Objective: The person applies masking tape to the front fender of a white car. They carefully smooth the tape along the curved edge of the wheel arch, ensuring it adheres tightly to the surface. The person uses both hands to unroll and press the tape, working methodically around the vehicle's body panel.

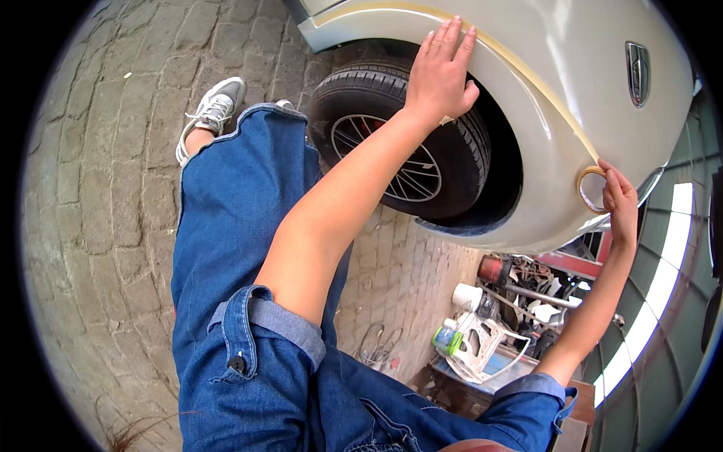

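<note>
A strip of yellowish masking tape (527, 77) runs in a curve over the pale car fender (557, 45), above the wheel arch. My left hand (443, 75) lies on the fender with its fingers stretched out, the fingertips on the strip. Further right, my right hand (620, 197) grips a roll of masking tape (580, 188) by its edge, close to the bodywork. The strip reaches down to this roll. Below my left wrist is the black tyre (361, 84) with a spoked rim (422, 177). A small pale scrap (446, 120) shows at that wrist.
Grey paving stones (113, 151) cover the ground on the left. At the lower right, a cluttered low table (482, 388) bears a white plastic frame (482, 346) and a green-labelled jar (447, 340). A white tub (467, 297) and loose parts lie beyond.
</note>
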Available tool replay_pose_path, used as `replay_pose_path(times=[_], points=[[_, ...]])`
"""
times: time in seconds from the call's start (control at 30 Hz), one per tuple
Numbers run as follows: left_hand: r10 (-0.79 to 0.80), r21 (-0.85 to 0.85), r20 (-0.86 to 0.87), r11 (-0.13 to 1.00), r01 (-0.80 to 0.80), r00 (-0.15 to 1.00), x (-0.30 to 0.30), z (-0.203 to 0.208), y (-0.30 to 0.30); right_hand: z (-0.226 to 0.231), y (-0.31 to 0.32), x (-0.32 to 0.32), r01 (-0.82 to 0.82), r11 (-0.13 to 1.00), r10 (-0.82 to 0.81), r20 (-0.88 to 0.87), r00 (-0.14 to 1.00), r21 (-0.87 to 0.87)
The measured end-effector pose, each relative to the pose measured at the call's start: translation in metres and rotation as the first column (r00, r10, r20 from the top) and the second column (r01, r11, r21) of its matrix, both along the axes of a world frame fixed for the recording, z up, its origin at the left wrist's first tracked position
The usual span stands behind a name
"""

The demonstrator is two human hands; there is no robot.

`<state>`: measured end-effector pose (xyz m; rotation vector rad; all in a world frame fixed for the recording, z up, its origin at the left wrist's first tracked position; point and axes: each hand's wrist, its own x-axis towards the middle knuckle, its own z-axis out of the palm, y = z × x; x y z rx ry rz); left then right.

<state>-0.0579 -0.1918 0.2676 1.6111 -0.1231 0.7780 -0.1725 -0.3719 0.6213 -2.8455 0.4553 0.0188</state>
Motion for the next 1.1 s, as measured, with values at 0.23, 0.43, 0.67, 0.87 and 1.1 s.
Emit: replay_pose_path(times=[0.23,0.43,0.67,0.87,1.1], points=[[-0.011,0.103,0.049,0.995,0.006,0.999,-0.002,0.003,-0.002,-0.003,0.000,-0.001,0.000,1.000,0.000,-0.003,1.000,0.021],[-0.049,0.094,0.080,0.995,0.041,0.996,-0.004,0.005,-0.006,-0.004,-0.004,-0.001,-0.010,1.000,0.010,-0.015,1.000,0.012],[-0.013,-0.009,0.062,1.000,0.013,0.998,-0.003,0.001,-0.008,0.002,0.020,-0.017,0.001,0.998,-0.001,0.005,1.000,-0.058],[0.003,-0.037,0.038,0.999,-0.001,0.999,0.005,-0.004,-0.005,0.008,0.031,-0.043,-0.066,0.998,0.067,0.019,0.998,-0.019],[0.137,0.104,0.054,0.984,-0.142,0.989,0.010,-0.007,-0.006,0.032,0.005,-0.062,-0.059,0.993,0.051,0.083,0.995,0.102]])
